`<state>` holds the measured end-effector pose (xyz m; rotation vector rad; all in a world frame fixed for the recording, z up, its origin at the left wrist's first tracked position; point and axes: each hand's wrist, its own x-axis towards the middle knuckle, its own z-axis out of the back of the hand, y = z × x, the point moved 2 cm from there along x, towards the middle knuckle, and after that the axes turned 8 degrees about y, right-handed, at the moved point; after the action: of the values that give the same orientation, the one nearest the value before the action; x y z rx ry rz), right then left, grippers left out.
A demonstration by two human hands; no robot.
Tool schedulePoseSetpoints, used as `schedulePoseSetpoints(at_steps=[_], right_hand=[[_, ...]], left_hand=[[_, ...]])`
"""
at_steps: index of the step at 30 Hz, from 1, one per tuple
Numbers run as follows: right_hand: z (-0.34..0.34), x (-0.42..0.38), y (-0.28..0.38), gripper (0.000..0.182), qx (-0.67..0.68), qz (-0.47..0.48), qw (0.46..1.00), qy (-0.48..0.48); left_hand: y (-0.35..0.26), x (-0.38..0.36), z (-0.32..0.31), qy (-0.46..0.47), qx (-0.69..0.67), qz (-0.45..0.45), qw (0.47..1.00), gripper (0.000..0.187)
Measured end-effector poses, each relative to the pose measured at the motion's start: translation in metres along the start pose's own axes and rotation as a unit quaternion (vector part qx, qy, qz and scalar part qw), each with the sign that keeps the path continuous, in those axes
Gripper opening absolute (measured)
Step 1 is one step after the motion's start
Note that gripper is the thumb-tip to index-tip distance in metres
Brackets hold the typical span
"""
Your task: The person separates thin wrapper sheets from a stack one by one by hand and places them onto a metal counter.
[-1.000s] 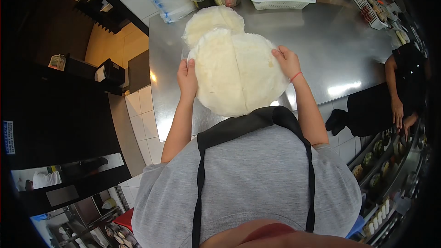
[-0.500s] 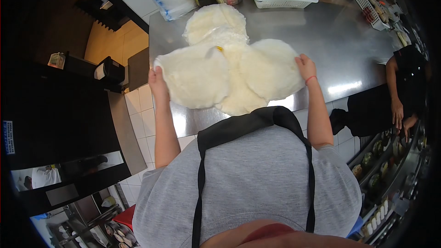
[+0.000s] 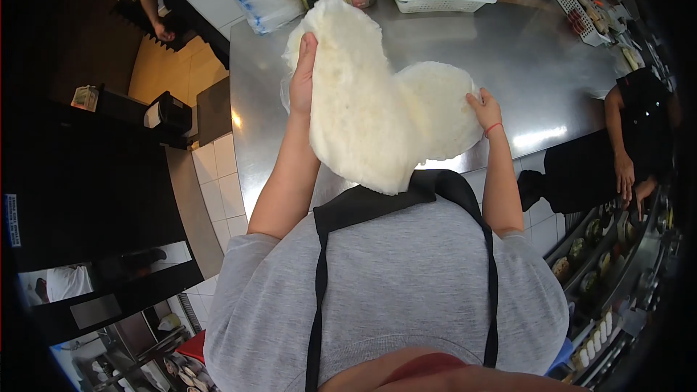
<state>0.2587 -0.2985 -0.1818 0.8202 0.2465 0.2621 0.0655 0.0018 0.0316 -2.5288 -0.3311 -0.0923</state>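
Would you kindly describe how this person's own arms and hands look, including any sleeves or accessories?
Both arms are bare below short, mottled grey sleeves of a T-shirt-like top. The left hand and the right hand wear no gloves. A thin red band sits around the right wrist; nothing shows on the left one. No ring can be made out.

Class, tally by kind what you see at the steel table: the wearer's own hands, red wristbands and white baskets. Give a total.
Left hand and right hand, holding pale sheets: 2
Red wristband: 1
White baskets: 2
Total: 5
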Motion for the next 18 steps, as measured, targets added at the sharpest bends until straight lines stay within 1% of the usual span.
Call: schedulePoseSetpoints(at_steps=[2,3,4,5,6,7,8,9,10,11,12,13,14,15,16,17,18], right_hand=[[0.002,-0.001,-0.007,0.064,0.088,-0.012,0.995,-0.043],[0.006,-0.002,-0.004,0.064,0.089,-0.013,0.995,-0.043],[0.016,-0.006,0.006,0.063,0.129,-0.006,0.990,-0.061],[0.029,-0.010,0.020,0.062,0.170,0.003,0.982,-0.079],[0.044,-0.017,0.042,0.062,0.171,0.002,0.982,-0.079],[0.062,-0.027,0.072,0.059,0.163,0.041,0.983,-0.070],[0.076,-0.034,0.099,0.056,0.154,0.079,0.983,-0.062],[0.085,-0.037,0.118,0.056,0.154,0.078,0.983,-0.063],[0.092,-0.039,0.135,0.053,0.108,0.098,0.988,-0.051],[0.090,-0.039,0.148,0.050,0.061,0.118,0.990,-0.036],[0.083,-0.036,0.158,0.050,0.060,0.120,0.990,-0.033],[0.074,-0.032,0.170,0.044,0.080,0.176,0.981,0.001],[0.064,-0.032,0.182,0.039,0.099,0.230,0.968,0.034],[0.056,-0.040,0.203,0.039,0.098,0.231,0.967,0.035],[0.049,-0.052,0.232,0.035,0.240,0.249,0.932,0.106],[0.044,-0.059,0.248,0.031,0.377,0.259,0.872,0.175],[0.039,-0.056,0.249,0.031,0.376,0.259,0.872,0.178]], left_hand=[[0.009,0.000,0.024,-0.054,0.104,-0.050,0.992,0.026],[0.015,-0.003,0.048,-0.054,0.105,-0.049,0.992,0.026],[0.021,-0.010,0.088,-0.107,0.259,-0.028,0.959,0.027],[0.026,-0.017,0.126,-0.157,0.407,-0.008,0.900,0.028],[0.035,-0.029,0.166,-0.185,0.454,0.005,0.871,0.028],[0.041,-0.043,0.193,-0.211,0.499,0.018,0.840,0.030],[0.039,-0.053,0.203,-0.211,0.500,0.019,0.840,0.030],[0.036,-0.062,0.209,-0.216,0.544,0.030,0.810,0.032],[0.035,-0.068,0.211,-0.221,0.586,0.041,0.778,0.036],[0.034,-0.071,0.204,-0.224,0.585,0.042,0.779,0.036],[0.027,-0.072,0.185,-0.227,0.678,-0.029,0.699,0.037],[0.022,-0.072,0.167,-0.226,0.757,-0.099,0.605,0.040],[0.021,-0.071,0.160,-0.228,0.757,-0.100,0.604,0.040],[0.022,-0.068,0.155,-0.215,0.711,-0.089,0.664,0.040],[0.024,-0.066,0.149,-0.200,0.660,-0.078,0.720,0.040],[0.024,-0.065,0.141,-0.203,0.659,-0.078,0.720,0.040],[0.027,-0.063,0.136,-0.210,0.515,-0.002,0.831,0.046]])
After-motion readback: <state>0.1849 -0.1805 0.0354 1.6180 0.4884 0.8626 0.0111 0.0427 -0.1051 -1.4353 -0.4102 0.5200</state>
